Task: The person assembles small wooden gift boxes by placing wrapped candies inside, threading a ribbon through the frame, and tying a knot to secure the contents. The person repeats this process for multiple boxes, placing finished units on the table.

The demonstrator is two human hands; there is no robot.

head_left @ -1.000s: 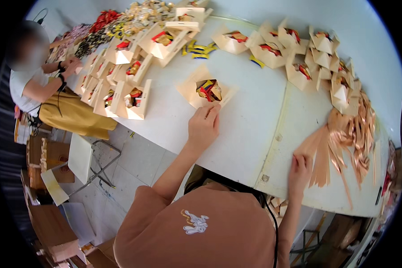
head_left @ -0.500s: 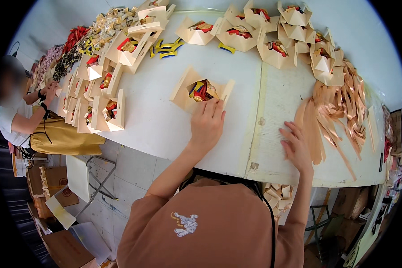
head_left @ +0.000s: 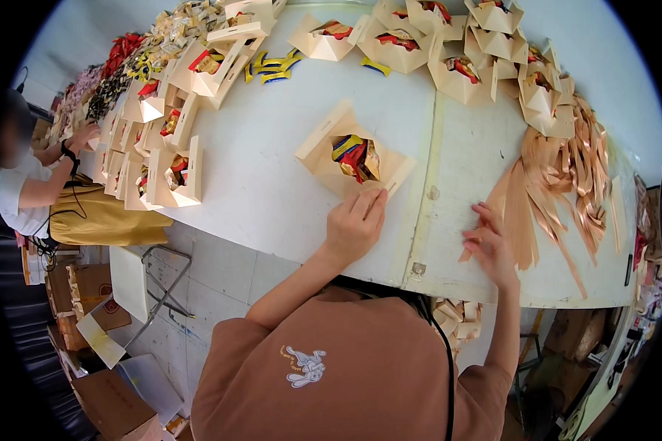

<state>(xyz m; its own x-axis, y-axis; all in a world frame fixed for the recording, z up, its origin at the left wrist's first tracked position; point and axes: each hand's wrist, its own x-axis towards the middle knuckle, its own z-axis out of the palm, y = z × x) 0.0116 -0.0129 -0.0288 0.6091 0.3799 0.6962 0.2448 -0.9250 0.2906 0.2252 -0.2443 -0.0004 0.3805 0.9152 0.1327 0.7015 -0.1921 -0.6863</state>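
Note:
A cream folded-card box [head_left: 322, 153] lies turned at an angle on the table in front of me, its flaps spread. Inside are wrapped sweets [head_left: 357, 158] in red, gold, yellow and blue. My left hand [head_left: 355, 226] pinches the box's near right flap between thumb and fingers. To the right, my right hand [head_left: 491, 246] is beside a bundle of shiny copper-coloured ribbons [head_left: 518, 213]. Its fingers are curled together, and a short ribbon end [head_left: 465, 255] shows beside the thumb; part of that ribbon is hidden by the hand.
Filled boxes [head_left: 176, 173] are stacked on the left, with more boxes [head_left: 463, 70] at the back right. Several yellow-blue sweets [head_left: 272, 67] lie at the back. Beyond the left stack are heaps of sweets [head_left: 187, 33]. A person [head_left: 37, 176] works at far left, near a folding chair [head_left: 131, 283].
The box has turned clockwise and shifted right, with my left hand at its near right flap. My right hand's fingers have drawn together, and a ribbon end now shows by them.

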